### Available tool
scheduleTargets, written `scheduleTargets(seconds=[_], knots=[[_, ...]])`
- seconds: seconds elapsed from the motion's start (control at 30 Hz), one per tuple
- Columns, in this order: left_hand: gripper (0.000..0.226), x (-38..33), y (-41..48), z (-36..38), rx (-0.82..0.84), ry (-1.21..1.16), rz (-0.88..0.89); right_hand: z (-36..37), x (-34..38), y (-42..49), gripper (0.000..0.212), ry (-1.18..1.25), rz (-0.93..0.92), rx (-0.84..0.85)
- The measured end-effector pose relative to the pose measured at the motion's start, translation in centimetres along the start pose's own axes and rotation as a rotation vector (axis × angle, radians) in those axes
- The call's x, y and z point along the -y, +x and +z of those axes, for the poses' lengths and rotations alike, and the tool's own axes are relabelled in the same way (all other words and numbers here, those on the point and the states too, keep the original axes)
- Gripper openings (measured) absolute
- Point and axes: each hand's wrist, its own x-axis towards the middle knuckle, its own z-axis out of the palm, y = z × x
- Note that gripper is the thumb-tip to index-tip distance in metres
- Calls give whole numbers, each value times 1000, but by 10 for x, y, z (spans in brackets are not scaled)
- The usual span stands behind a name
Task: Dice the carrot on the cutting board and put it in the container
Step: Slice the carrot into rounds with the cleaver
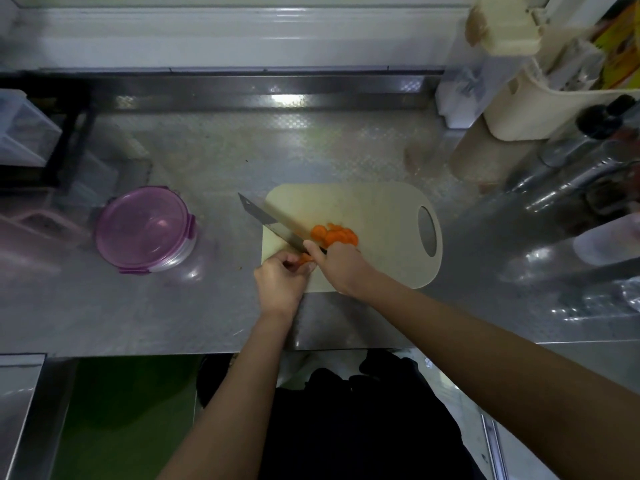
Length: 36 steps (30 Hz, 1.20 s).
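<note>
Several carrot slices [335, 235], cut as orange rounds, lie heaped near the middle of the cutting board [381, 209], at twelve o'clock from your right hand [339, 265]. That hand's fingers are wrapped round the handle of the knife [268, 220], and the blade runs out toward ten o'clock. Your left hand [282, 280] curls its fingertips over the carrot stub [305, 259], pinching it down on the board beside the blade's heel. The container [180, 252] sits well apart at nine o'clock on the steel counter [207, 306], with its purple lid [138, 226] on.

By the look of it, the stub is stiff and light, round enough to roll and too short for an easy hold. Grip it by its flanks with your fingertips tucked back from the edge. The rounds should be firm and damp, and they may slide or cling to the blade. Stack a few flat, press them from above, then cut strips and cut across. Nothing appears diced yet, and the lid must come off before any pieces go in.
</note>
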Motion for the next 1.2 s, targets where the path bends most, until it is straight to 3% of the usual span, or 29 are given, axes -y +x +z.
scheduleTargets(seconds=[0.2, 0.33, 0.57, 0.77, 1.07, 1.2], knots=[[16, 4, 0, 1, 5, -13, -10, -18, 1, -6, 35, 63, -122, 39], [17, 7, -2, 2, -13, -22, 9, -33, -3, -19, 39, 207, -169, 57], [20, 14, 2, 9, -53, 8, 6, -50, -13, -25, 41, 282, 152, 39], [18, 5, 2, 21, -37, -48, 65, -48, -26, -25, 63, 173, 68, -24], [16, 16, 0, 25, -49, -77, 156, -51, -16, -41, 56, 199, 17, -35], [18, 10, -2, 25, -33, -108, 99, -48, -13, -44, 52, 193, -36, -43]])
